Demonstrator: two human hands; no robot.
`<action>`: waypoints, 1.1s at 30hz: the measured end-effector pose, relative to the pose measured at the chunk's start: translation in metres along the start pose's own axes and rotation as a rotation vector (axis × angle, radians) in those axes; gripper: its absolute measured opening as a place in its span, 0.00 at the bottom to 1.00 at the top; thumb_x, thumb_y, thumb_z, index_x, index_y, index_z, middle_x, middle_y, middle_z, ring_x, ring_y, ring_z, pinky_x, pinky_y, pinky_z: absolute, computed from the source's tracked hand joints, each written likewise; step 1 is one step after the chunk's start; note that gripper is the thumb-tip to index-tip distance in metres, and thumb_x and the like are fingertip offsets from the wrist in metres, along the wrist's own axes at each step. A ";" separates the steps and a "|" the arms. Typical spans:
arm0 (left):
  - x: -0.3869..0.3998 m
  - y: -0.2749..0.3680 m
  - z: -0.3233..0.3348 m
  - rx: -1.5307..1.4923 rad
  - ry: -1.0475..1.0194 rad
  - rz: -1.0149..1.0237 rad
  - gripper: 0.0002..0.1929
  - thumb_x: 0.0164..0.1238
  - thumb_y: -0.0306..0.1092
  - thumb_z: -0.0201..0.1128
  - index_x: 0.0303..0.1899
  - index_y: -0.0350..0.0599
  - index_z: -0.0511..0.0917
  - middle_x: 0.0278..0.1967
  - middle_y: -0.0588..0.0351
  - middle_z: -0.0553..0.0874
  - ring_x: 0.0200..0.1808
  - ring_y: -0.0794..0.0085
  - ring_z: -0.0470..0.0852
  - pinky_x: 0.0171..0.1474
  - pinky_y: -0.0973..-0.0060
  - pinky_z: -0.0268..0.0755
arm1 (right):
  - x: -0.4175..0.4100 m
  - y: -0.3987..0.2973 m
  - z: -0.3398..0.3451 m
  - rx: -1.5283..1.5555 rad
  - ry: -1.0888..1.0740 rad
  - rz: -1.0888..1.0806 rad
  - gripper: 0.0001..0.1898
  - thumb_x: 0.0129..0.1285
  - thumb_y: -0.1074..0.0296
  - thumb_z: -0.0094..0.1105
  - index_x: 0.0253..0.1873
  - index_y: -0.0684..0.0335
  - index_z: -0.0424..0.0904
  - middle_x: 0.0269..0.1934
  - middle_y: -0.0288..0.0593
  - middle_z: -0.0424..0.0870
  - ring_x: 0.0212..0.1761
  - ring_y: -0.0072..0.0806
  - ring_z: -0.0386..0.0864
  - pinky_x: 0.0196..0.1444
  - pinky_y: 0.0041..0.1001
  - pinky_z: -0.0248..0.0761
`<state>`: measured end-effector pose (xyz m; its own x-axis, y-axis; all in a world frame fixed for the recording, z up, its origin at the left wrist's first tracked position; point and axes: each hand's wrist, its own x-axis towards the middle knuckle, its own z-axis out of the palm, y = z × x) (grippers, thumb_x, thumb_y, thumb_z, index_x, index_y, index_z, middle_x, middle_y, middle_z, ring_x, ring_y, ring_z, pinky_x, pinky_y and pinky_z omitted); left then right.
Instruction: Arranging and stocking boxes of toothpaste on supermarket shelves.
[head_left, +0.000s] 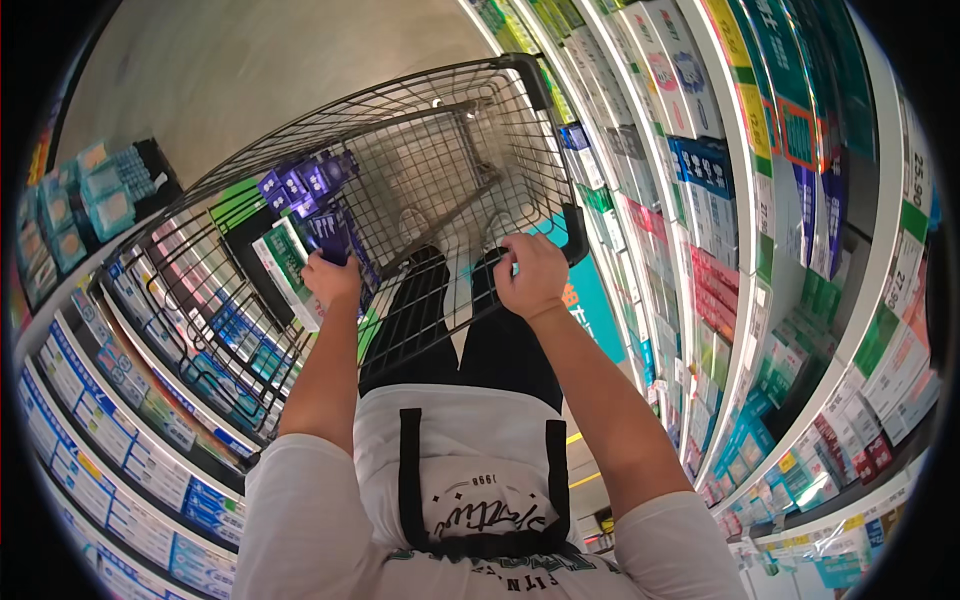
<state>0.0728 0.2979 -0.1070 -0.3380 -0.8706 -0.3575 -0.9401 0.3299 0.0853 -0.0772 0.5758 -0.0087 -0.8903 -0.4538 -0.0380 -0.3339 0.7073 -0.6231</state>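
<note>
A black wire shopping cart (420, 150) stands before me. Inside it, at the left, lie several purple boxes (307, 180) in a pile. My left hand (332, 279) reaches in and holds a dark purple box (330, 236) by its near end, beside a green and white box (289, 262) that leans close to the wrist. My right hand (532, 274) rests at the cart's near side rim, fingers curled over it; the hand hides part of the wire there.
Shelves of boxed goods (697, 180) with price strips rise close on my right. Lower shelves of blue and white boxes (142, 450) curve along the left. Teal packs (109, 191) stand on a display at the upper left. Grey floor (247, 60) shows beyond the cart.
</note>
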 end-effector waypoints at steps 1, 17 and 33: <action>-0.002 0.000 0.000 0.008 0.000 0.016 0.34 0.53 0.36 0.74 0.61 0.39 0.70 0.55 0.38 0.76 0.58 0.42 0.75 0.64 0.53 0.68 | 0.000 0.000 -0.001 0.003 -0.018 0.005 0.07 0.50 0.72 0.60 0.37 0.60 0.78 0.29 0.40 0.81 0.32 0.41 0.78 0.33 0.39 0.71; -0.110 0.156 -0.125 -1.163 -0.472 0.382 0.34 0.61 0.23 0.71 0.66 0.43 0.62 0.55 0.55 0.78 0.56 0.68 0.79 0.59 0.69 0.73 | -0.014 -0.011 -0.015 0.310 0.288 0.011 0.26 0.54 0.77 0.62 0.60 0.62 0.71 0.56 0.56 0.74 0.56 0.53 0.74 0.60 0.44 0.69; -0.199 0.266 -0.132 -0.605 -0.817 1.050 0.22 0.65 0.36 0.71 0.55 0.42 0.72 0.57 0.47 0.71 0.59 0.60 0.71 0.63 0.62 0.67 | -0.078 0.055 -0.281 0.808 0.414 0.378 0.40 0.56 0.68 0.79 0.71 0.68 0.66 0.67 0.48 0.74 0.67 0.33 0.73 0.71 0.33 0.64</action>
<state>-0.1156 0.5106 0.1098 -0.9409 0.1823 -0.2855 -0.2262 0.2893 0.9301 -0.1139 0.8028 0.1796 -0.9846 0.0609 -0.1636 0.1697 0.1135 -0.9789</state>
